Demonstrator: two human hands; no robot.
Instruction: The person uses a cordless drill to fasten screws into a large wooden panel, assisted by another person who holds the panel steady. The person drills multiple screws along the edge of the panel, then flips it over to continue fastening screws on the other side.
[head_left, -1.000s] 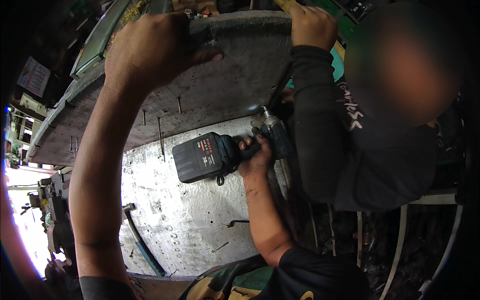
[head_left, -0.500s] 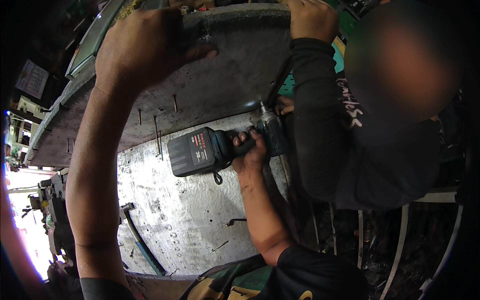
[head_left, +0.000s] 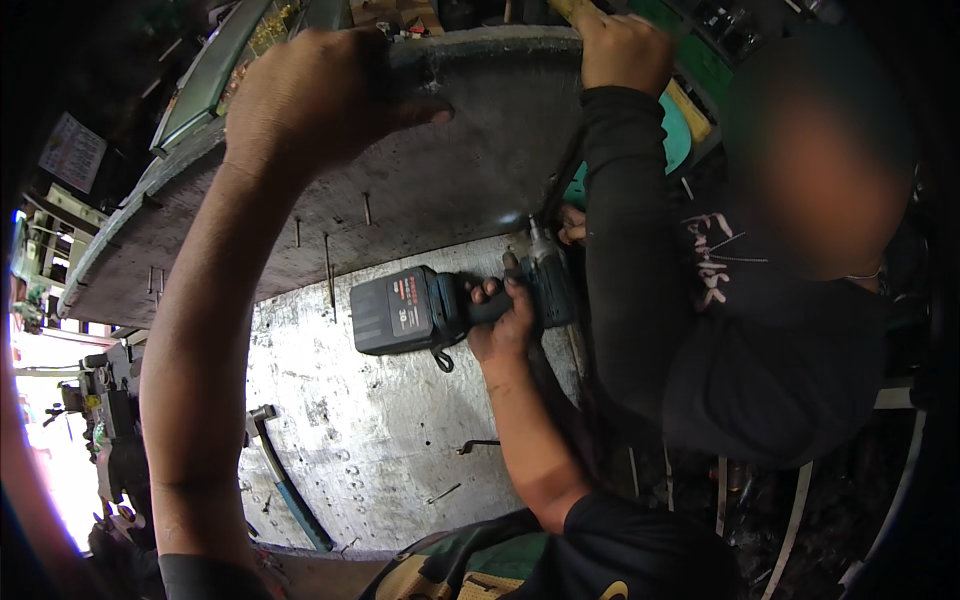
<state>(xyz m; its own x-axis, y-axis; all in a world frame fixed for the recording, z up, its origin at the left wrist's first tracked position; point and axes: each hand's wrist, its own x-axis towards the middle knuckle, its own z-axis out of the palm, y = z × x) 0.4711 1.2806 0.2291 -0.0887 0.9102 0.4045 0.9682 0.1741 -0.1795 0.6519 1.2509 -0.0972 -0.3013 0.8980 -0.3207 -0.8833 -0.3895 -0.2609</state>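
My left hand [head_left: 310, 105] is closed over the top edge of a dark, curved panel [head_left: 470, 140] that stands tilted up, its thumb lying against the near face. Several thin nails or pins [head_left: 367, 209] stick out of that face. Wrapped around the handle of a cordless power driver [head_left: 395, 310] is my right hand [head_left: 503, 330]. The driver's big dark battery points left, and its nose points away toward the panel's lower right corner, where a light spot shines. Whether the tip touches a fastener is too small to tell.
A worn metal worktop [head_left: 350, 400] lies below, bearing a hammer [head_left: 290, 490], a bent rod [head_left: 478, 445] and a loose nail [head_left: 444, 493]. At right, a co-worker's hand [head_left: 628, 55] holds the panel's top edge; the other hand [head_left: 573, 225] is near the driver's nose. Metal bars [head_left: 795, 530] stand lower right.
The whole view has shifted slightly, so the panel and driver appear a little lower and farther right. Both my hands keep their holds.
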